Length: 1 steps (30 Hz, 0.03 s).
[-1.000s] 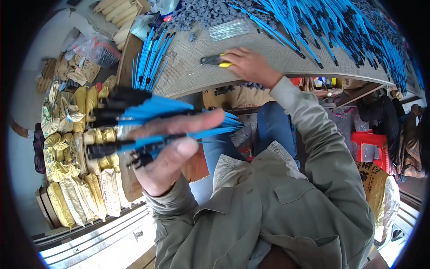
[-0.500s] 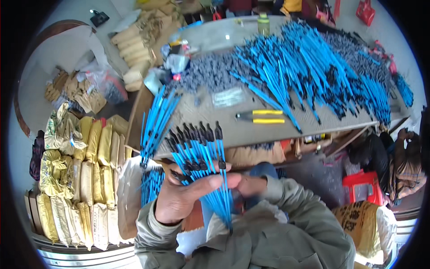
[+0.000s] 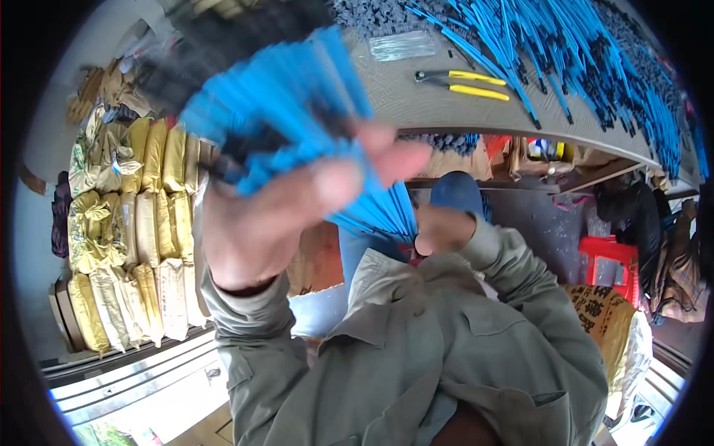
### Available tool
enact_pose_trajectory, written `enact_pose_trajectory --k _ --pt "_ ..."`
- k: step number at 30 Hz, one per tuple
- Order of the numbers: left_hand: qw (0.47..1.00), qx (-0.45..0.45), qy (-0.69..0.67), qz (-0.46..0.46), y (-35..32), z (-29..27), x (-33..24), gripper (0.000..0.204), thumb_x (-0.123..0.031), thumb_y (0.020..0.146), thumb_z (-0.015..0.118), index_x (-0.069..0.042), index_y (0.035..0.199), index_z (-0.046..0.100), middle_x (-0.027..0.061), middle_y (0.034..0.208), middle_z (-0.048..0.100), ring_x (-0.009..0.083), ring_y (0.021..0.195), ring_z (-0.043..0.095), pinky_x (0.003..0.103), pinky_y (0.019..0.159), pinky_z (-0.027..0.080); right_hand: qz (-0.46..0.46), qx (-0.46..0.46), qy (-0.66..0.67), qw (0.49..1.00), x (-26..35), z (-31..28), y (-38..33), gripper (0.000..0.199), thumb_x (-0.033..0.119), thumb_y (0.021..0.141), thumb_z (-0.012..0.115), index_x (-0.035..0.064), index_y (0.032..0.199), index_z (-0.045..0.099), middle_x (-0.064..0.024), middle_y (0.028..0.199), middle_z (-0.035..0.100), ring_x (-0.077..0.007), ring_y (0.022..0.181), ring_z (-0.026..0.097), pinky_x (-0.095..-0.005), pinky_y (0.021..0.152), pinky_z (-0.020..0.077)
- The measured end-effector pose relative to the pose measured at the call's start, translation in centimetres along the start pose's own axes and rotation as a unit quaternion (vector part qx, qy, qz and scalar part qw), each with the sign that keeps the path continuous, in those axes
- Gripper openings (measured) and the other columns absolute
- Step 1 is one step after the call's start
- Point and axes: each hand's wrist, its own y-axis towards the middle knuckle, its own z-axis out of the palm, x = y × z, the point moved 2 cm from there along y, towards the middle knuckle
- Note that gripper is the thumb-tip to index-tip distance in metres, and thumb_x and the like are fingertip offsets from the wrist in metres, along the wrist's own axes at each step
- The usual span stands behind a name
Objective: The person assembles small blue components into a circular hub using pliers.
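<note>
A thick bundle of blue rods with black ends point(image 3: 279, 93) rises close in front of me, tilted up and to the left and blurred by motion. My left hand point(image 3: 260, 215) is wrapped round its middle, thumb across the front. Lower down, where the rods narrow together, my right hand point(image 3: 444, 229) is closed at the bundle's lower end; its fingers are partly hidden behind the rods. Yellow-handled pliers point(image 3: 465, 83) lie on the table point(image 3: 401, 104) beyond my hands, beside a packet of thin clear strips point(image 3: 401, 46).
A large pile of blue rods point(image 3: 550, 52) covers the table's far right, with small grey parts point(image 3: 387, 16) heaped behind. Stacked yellow and white packages point(image 3: 152, 215) stand at the left. A red stool point(image 3: 610, 260) and a yellow sack point(image 3: 610, 320) are at the right.
The bundle has come up much nearer to the view and tilted left, raised with my left hand. My right hand stays at its lower end. The view has tipped downward toward my body.
</note>
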Motion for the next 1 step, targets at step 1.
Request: enact_pose_trajectory --k 1 --pt "1.0 -0.001 0.004 -0.008 -0.18 -0.06 -0.05 0.05 -0.024 0.085 0.06 -0.002 0.127 0.043 0.0208 0.116 0.056 0.0355 0.105 0.057 0.049 0.093 0.043 -0.005 -0.002 0.007 1.0 0.9 -0.38 0.81 0.083 0.063 0.081 0.049 -0.0005 0.132 0.034 -0.0176 0.117 0.053 -0.0207 0.107 0.052 -0.0319 0.091 0.0391"
